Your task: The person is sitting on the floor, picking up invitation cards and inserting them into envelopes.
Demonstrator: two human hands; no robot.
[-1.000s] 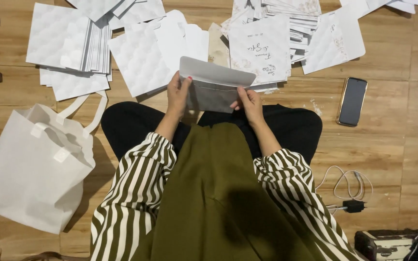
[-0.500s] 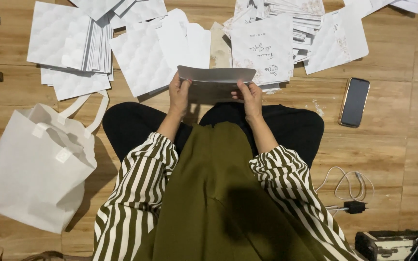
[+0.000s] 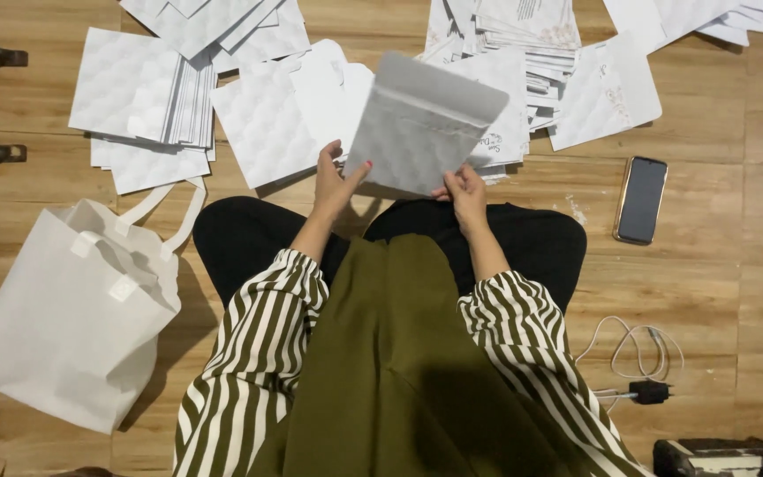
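I sit cross-legged on a wooden floor in a striped top and olive apron. Both hands hold up one white embossed envelope (image 3: pixel 421 124) above my knees, its flap open at the top. My left hand (image 3: pixel 336 181) grips its lower left corner. My right hand (image 3: pixel 464 190) pinches its lower right edge. The envelope stands tilted, its patterned face toward me.
Stacks of white embossed envelopes (image 3: pixel 147 102) lie at the left; piles of printed cards (image 3: pixel 523 40) lie behind. A white tote bag (image 3: pixel 72 309) rests at my left. A black phone (image 3: pixel 641 200) and a white charger cable (image 3: pixel 638 358) lie at the right.
The envelope has been raised from lying flat near my knees and turned upright, so its embossed face and open flap now show.
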